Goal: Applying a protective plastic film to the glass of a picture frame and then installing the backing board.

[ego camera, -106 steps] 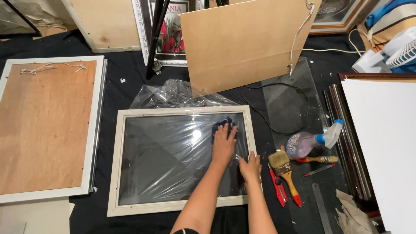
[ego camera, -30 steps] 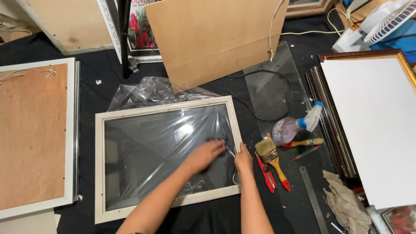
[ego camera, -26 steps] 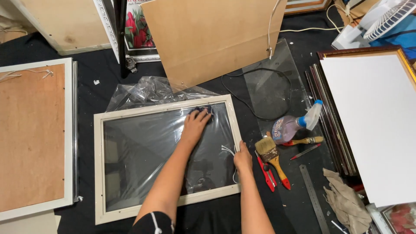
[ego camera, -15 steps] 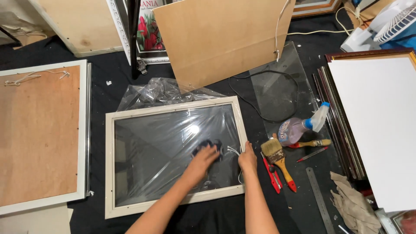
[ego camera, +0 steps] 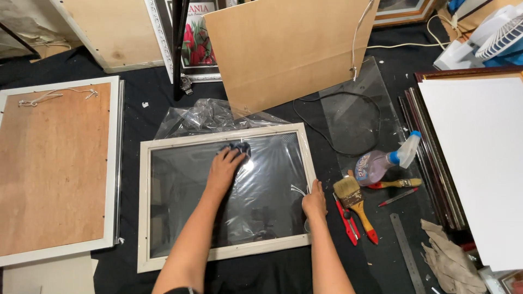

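I see the left hand (ego camera: 222, 170) press a dark cloth (ego camera: 238, 147) flat on the glass of the cream picture frame (ego camera: 144, 207) — apparently wiping; right hand (ego camera: 314, 200) lies open on its edge, steadying.

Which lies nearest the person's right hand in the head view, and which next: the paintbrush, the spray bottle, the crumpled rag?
From the right hand:
1. Paintbrush, just to its right.
2. Spray bottle, farther right and up.
3. Crumpled rag, far right, near the bottom edge.
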